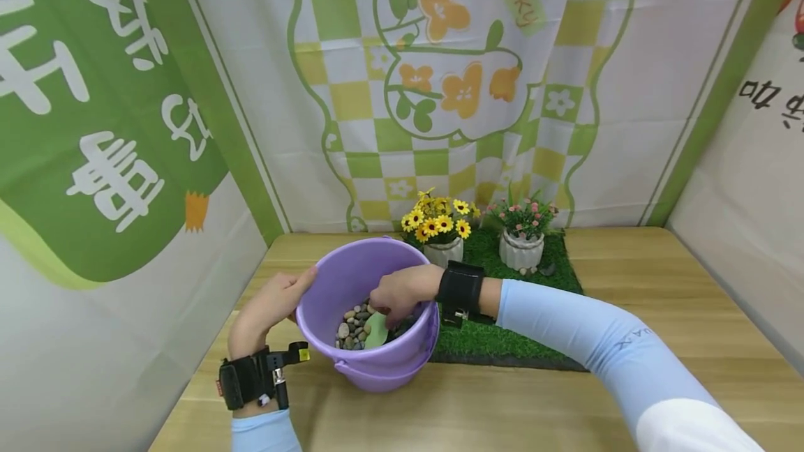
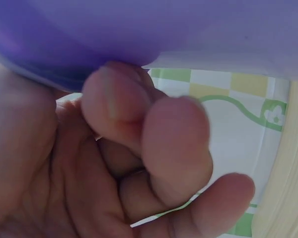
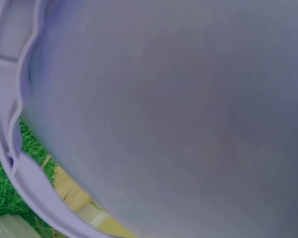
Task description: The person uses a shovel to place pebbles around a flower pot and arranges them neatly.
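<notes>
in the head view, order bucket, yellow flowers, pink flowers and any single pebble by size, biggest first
1. Bucket
2. Yellow flowers and pink flowers: too alike to rank
3. Pebble

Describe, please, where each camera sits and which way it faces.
Head: on the head, facing forward and down at the purple bucket; left hand, right hand and sleeves show.
Left wrist: on that wrist, facing the bucket; fingers and palm show.
Right wrist: on that wrist, facing the bucket and handle; no hand shows.
Head and right wrist share green turf.
</notes>
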`<state>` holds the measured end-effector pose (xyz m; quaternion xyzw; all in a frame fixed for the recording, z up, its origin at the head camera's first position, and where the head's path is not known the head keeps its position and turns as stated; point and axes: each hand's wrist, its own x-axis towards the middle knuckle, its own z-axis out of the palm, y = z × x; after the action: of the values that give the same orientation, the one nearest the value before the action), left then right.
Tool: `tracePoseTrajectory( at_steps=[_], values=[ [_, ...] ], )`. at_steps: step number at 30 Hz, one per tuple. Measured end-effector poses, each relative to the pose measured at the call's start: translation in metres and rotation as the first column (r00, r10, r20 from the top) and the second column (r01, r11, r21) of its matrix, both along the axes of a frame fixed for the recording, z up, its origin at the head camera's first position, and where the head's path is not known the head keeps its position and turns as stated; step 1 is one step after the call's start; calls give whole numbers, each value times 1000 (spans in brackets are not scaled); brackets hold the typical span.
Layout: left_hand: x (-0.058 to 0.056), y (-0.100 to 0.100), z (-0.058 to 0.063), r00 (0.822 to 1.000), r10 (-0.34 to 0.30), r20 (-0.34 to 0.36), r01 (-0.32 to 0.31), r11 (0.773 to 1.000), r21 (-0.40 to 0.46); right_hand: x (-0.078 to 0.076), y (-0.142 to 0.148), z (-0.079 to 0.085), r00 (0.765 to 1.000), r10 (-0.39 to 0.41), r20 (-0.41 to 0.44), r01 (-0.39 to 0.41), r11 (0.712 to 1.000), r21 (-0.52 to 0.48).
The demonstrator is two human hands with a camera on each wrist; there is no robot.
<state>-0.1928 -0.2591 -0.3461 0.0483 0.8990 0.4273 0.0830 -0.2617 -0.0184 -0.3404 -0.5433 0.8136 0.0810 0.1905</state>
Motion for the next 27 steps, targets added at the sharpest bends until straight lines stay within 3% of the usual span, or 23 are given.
tracePoseTrajectory(
  at_steps=[6,13,20,27],
  values=[
    [0,1,0,1000,-12,-1,12,1000,2,0,2,-4,1000,-3,24,4,999,-53],
    [1,3,4,1000,-24,-9,24,1000,0,0,9,-2,998,55,-18,-58,979,-195],
    [2,5,10,1000,-13,-14,13,1000,-6,-2,11,-1,995,87,-46,-96,963,-253],
    [2,4,8,1000,-12,8,12,1000,-6,-2,11,-1,993,95,-67,-112,942,-316]
  ],
)
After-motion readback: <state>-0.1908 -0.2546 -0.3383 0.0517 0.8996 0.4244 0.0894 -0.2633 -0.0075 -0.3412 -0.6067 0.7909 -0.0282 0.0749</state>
